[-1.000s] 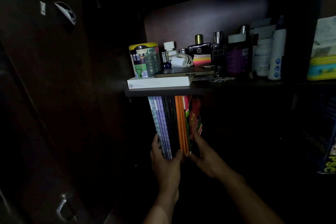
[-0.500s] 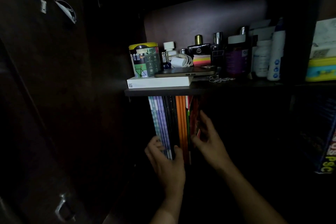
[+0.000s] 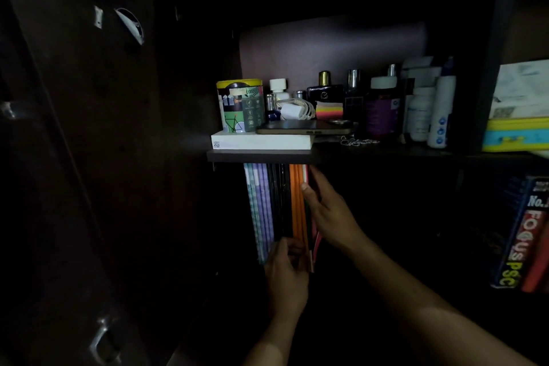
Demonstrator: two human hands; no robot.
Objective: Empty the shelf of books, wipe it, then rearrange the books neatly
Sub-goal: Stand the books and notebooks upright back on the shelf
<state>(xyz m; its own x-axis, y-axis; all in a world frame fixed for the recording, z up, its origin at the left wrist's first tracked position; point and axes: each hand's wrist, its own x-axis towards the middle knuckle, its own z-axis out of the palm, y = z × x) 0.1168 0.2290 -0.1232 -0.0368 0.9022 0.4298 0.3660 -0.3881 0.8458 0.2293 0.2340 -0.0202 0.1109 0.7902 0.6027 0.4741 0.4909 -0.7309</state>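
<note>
Below, a dark wooden cupboard [image 3: 89, 157] fills the view, its interior dimly lit. Upper shelf board [image 3: 356, 155] carries a white box [image 3: 261, 141] w/ a phone [image 3: 303, 129] lying on it, a printed yellow-rimmed tin [image 3: 240, 105], a white charger w/ coiled cable [image 3: 295, 110], and a row of perfume and lotion bottles [image 3: 383, 107] to the right. Under that board stands the row of thin books [image 3: 279, 205], upright, spines out: pale check, purple, black, orange, then red at the right end. More books [image 3: 523, 232] lean in the adjacent compartment at far right. Right hand [image 3: 329, 211] lies flat against the right face of the row, fingers straight and pointing up, thumb [image 3: 307, 192] over the front edges approx. mid-height. Left hand [image 3: 286, 273] meets the row's lower front corner, fingers curled round the bottom edges of the orange and black books; how firm the grip is cannot be told in the dark.
</note>
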